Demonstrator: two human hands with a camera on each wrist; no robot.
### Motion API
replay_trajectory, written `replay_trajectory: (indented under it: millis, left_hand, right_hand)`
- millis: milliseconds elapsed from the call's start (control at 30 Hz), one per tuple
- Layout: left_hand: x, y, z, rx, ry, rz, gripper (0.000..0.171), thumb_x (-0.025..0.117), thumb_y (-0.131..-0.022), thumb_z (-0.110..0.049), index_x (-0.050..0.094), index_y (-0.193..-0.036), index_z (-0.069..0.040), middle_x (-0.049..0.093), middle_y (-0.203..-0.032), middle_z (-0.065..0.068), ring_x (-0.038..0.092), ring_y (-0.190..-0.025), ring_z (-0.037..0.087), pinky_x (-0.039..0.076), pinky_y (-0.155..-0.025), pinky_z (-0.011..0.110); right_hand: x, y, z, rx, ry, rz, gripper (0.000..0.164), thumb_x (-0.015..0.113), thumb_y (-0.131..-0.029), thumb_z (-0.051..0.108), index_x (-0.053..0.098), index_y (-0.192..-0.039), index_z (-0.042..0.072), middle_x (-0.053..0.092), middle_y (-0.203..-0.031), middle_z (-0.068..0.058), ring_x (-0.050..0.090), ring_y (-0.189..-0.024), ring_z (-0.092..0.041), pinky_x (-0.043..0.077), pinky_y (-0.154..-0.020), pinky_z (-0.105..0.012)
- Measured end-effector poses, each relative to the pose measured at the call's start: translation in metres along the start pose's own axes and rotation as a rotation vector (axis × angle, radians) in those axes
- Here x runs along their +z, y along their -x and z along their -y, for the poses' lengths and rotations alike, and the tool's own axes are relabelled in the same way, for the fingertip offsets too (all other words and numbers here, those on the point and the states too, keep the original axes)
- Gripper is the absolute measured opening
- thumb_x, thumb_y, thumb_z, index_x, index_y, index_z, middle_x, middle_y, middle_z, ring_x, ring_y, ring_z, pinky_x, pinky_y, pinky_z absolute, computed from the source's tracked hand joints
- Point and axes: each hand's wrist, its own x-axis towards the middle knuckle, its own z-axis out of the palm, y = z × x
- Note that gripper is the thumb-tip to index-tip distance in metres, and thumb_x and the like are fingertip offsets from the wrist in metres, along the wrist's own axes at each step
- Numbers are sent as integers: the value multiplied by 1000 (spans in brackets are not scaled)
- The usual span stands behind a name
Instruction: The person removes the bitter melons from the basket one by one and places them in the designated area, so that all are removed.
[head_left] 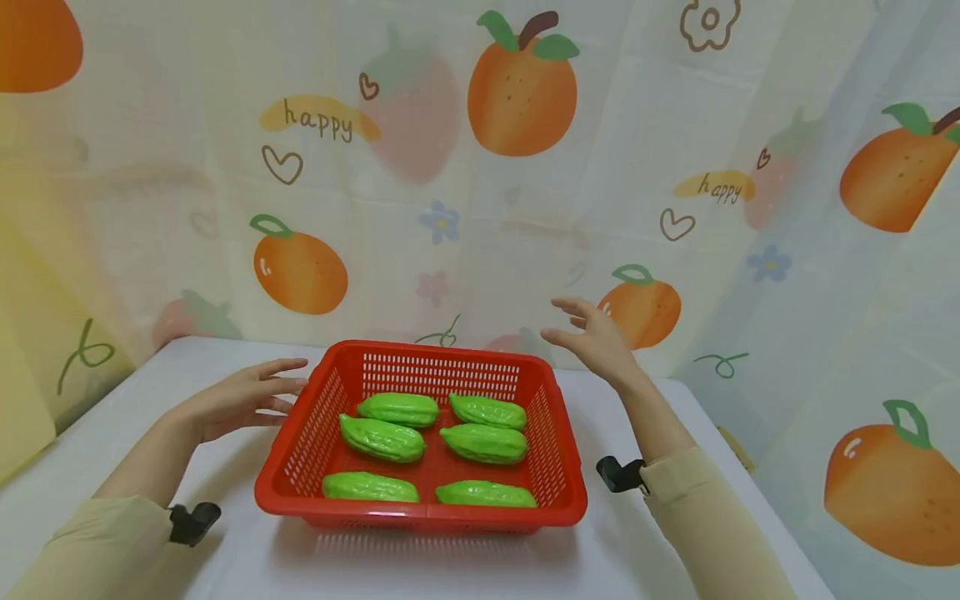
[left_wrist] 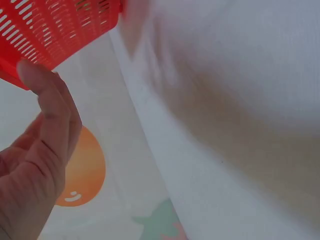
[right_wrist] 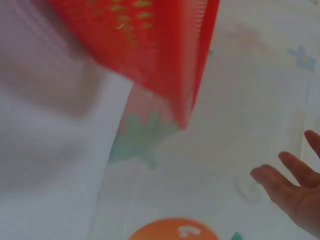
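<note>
A red plastic basket [head_left: 566, 417] with slotted walls stands on the table in the head view. Several bright green bitter melons [head_left: 382, 439] lie in it, roughly in two columns. My left hand [head_left: 236, 402] is beside the basket's left wall with its fingers extended; whether they touch the rim I cannot tell. The left wrist view has this hand [left_wrist: 45, 145] below a corner of the basket [left_wrist: 65, 30]. Raised beyond the back right corner, my right hand [head_left: 596, 340] is apart from the basket, fingers spread and holding nothing. In the right wrist view, the basket is blurred.
A white cloth covers the table [head_left: 615, 550]. Behind it hangs a curtain [head_left: 510, 250] printed with oranges, strawberries and the word "happy". Black straps with mounts [head_left: 621, 473] sit on both wrists, by the beige sleeves.
</note>
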Motion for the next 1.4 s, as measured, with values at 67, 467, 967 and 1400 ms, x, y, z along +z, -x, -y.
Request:
replay_trajectory:
  millis: [67, 467, 967, 1400]
  left_hand:
    - [2, 1, 0, -12, 39, 51, 77, 53, -101, -34, 8, -159, -10, 61, -127, 3, 67, -107, 17, 55, -100, 45]
    - [9, 4, 1, 35, 192, 116, 80, 55, -99, -19, 3, -158, -9, 64, -113, -5, 69, -101, 12, 59, -92, 37]
    - [13, 3, 5, 74, 281, 143, 66, 53, -100, -15, 18, -156, -20, 66, -111, -5, 69, -99, 12, 60, -90, 36]
    - [13, 1, 8, 74, 299, 136, 65, 51, -101, -15, 18, -156, -23, 67, -112, -6, 69, -100, 12, 60, -91, 37]
  right_hand:
    - [7, -5, 12, -7, -64, 39, 58, 69, -91, 38, 50, -143, 22, 46, -153, -11, 43, -142, -39, 41, -112, -59]
    - [78, -30, 50, -50, -220, 298, 45, 66, -93, 27, 57, -135, 14, 57, -141, -14, 57, -129, -32, 51, -105, -47]
    - [132, -44, 61, 47, -305, 468, 41, 67, -93, 21, 60, -133, 10, 59, -139, -14, 59, -128, -30, 53, -102, -48]
    - [150, -47, 54, 57, -269, 605, 46, 65, -95, 16, 54, -137, 3, 57, -141, -15, 59, -126, -31, 50, -106, -50]
